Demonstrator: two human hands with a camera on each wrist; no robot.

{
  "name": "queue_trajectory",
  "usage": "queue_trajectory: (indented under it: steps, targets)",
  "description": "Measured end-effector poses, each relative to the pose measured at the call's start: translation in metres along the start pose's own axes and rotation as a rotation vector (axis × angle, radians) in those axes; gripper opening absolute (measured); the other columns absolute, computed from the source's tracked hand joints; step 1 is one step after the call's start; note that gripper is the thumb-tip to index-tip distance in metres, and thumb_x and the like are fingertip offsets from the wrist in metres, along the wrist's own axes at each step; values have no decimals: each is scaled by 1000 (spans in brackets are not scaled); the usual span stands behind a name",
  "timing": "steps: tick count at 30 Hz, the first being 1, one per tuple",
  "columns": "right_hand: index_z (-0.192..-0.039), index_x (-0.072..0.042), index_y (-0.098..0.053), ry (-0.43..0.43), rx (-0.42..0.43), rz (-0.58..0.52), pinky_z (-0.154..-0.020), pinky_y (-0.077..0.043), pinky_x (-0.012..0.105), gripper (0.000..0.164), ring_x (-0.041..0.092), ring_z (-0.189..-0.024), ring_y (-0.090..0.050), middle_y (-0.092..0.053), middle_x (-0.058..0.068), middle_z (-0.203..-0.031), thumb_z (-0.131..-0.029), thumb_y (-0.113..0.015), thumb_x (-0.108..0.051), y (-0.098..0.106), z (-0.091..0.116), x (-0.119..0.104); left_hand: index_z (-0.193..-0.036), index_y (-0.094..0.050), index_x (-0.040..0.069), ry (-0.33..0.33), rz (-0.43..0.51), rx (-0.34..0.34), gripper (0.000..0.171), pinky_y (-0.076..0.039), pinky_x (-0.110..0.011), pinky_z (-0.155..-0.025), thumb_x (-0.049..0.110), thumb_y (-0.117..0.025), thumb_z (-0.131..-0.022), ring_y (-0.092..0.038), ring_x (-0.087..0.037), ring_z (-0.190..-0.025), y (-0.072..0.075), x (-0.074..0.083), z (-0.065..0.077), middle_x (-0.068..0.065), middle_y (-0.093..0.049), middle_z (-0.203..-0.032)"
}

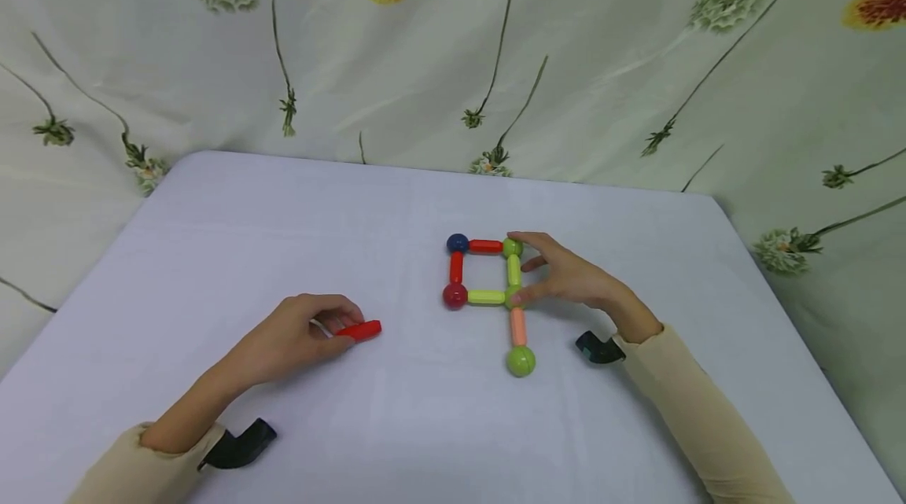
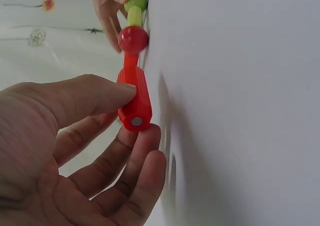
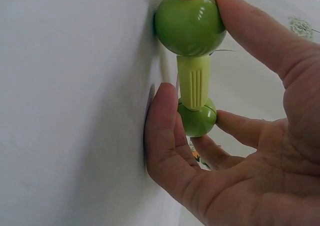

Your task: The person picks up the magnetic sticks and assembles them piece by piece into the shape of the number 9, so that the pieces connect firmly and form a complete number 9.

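My left hand (image 1: pixel 300 335) pinches a red magnetic rod (image 1: pixel 366 330) between thumb and fingers, left of a ball-and-rod frame. A silvery disc shows in the end of this rod in the left wrist view. The frame is a square with a blue ball (image 1: pixel 458 243), a red ball (image 1: pixel 455 296) and two green balls at its corners, joined by red and yellow-green rods. From the near right corner, a pink-orange rod (image 1: pixel 519 327) runs to another green ball (image 1: pixel 521 362). My right hand (image 1: pixel 569 276) holds the square's right side, thumb at the near green corner ball, index finger at the far one.
A white cloth covers the table (image 1: pixel 318 205). Behind it hangs a flower-printed curtain (image 1: pixel 602 79). Black wrist cameras stick out by both cuffs, the left one (image 1: pixel 244 445) and the right one (image 1: pixel 600 347) close above the cloth.
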State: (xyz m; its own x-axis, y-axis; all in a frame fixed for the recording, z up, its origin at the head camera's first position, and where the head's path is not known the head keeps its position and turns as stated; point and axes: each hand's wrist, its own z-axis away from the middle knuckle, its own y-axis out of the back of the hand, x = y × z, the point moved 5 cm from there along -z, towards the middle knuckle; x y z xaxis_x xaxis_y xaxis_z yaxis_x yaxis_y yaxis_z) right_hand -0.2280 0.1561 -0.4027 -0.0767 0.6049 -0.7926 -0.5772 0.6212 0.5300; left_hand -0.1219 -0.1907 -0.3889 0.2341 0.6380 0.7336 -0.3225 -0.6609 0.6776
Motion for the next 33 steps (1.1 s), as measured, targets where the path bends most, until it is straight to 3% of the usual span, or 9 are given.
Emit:
queue_trajectory:
  steps: [10, 21, 33]
  targets:
    - [-157, -24, -28, -2, 0, -4, -101, -48, 49, 103, 33, -131, -49, -24, 5, -160, -75, -89, -23, 0, -1, 1, -104, -73, 23, -27, 34, -46, 21, -54, -25, -79, 9, -71, -87, -64, -13, -89, -23, 25, -19, 6, -69, -98]
    - [-157, -23, -28, -3, 3, 9, -100, -49, 48, 103, 35, -132, -49, -25, 7, -160, -75, -89, -25, 2, -2, 1, -108, -75, 23, -122, 102, -122, 22, -55, -24, -81, 12, -72, -89, -65, -9, -88, -51, 56, -37, 10, -72, -102]
    - [-157, -24, -30, 2, 7, 6, -96, -52, 44, 102, 33, -130, -49, -27, 5, -158, -74, -89, -26, 2, -2, 3, -107, -76, 16, -175, 176, -181, 18, -56, -22, -77, 12, -74, -89, -65, -6, -80, -83, 69, -54, 6, -73, -99]
